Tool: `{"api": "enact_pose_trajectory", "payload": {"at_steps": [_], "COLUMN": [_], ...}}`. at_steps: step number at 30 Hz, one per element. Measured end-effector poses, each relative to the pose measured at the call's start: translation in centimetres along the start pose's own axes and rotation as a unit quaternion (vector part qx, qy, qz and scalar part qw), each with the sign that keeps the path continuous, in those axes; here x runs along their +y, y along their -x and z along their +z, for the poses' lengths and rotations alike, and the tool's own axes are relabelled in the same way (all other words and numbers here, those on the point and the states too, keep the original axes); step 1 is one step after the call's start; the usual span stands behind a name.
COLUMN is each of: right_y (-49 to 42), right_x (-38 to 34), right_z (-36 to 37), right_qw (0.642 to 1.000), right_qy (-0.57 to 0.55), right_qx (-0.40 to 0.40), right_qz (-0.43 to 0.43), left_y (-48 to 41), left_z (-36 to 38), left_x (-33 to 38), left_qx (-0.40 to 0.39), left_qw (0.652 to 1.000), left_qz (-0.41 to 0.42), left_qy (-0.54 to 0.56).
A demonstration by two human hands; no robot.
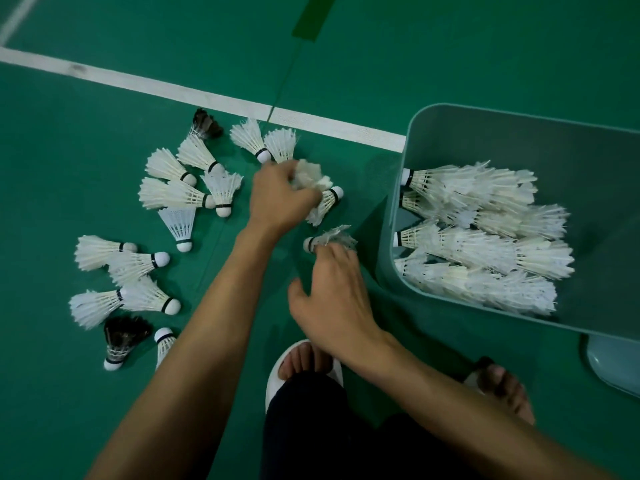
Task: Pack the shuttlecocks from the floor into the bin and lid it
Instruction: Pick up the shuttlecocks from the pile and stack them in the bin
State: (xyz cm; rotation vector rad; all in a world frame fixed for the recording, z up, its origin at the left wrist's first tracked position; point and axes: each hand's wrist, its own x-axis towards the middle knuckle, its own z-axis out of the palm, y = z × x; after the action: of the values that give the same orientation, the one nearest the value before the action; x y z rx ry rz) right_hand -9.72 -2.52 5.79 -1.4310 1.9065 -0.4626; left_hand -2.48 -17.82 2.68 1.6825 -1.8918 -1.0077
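Lots of white shuttlecocks (162,195) lie spread out on the green floor (69,168), to the left of the bin. 2 dark shuttlecocks (207,125) lie with them, 1 at the far end and 1 close to the person.

The left hand (277,199) has its fingers curled round a blurry white shuttlecock (308,176). Another shuttlecock (329,200) lies just beside that hand. The right hand (332,292) reaches down and rests its fingertips on a floor shuttlecock (329,239). Its thumb sticks out wide to the side.

The pale bin (519,133) stands on the right, near both hands, and its top is open. Inside, packed shuttlecocks (485,244) lie on their sides in rows, with their round ends to the left. A pale rounded piece that looks like the lid (613,368) lies on the floor by the bin's near corner.

A white line (138,81) runs across the floor behind the pile. The person's feet are in sandals (301,358).
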Motion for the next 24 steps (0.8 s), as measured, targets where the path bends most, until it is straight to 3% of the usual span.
{"api": "enact_pose_trajectory", "payload": {"at_steps": [3,5,11,14,18,21,24], "right_y": [0.6,0.9,1.4,1.3,1.2,1.9,3.2], "right_x": [0.4,1.0,1.5,0.1,-2.1,-2.3,-0.8], "right_z": [-0.7,-1.3,-2.3,-3.0,-5.6,-8.6,-12.4], "right_qw": [1.000,1.000,1.000,0.996,0.981,0.962,0.943], "right_qy": [0.015,0.003,-0.019,-0.061,-0.108,-0.107,-0.108], "right_qx": [-0.004,-0.012,0.009,0.023,0.080,0.141,0.220], "right_qz": [-0.016,-0.002,-0.008,-0.065,-0.137,-0.210,-0.227], "left_y": [-1.1,-0.7,2.2,3.3,5.1,5.9,6.4], "left_z": [3.1,4.9,4.2,1.0,-2.3,-3.6,-2.8], "left_x": [0.9,0.8,0.4,1.7,6.3,10.2,14.6], "left_qx": [-0.166,-0.192,-0.014,0.114,0.211,0.255,0.239], "left_qw": [0.983,0.968,0.993,0.990,0.975,0.963,0.964], "left_qz": [-0.031,-0.027,-0.040,-0.064,-0.061,-0.055,-0.014], "left_qy": [-0.078,-0.158,-0.110,-0.047,0.018,0.071,0.119]}}
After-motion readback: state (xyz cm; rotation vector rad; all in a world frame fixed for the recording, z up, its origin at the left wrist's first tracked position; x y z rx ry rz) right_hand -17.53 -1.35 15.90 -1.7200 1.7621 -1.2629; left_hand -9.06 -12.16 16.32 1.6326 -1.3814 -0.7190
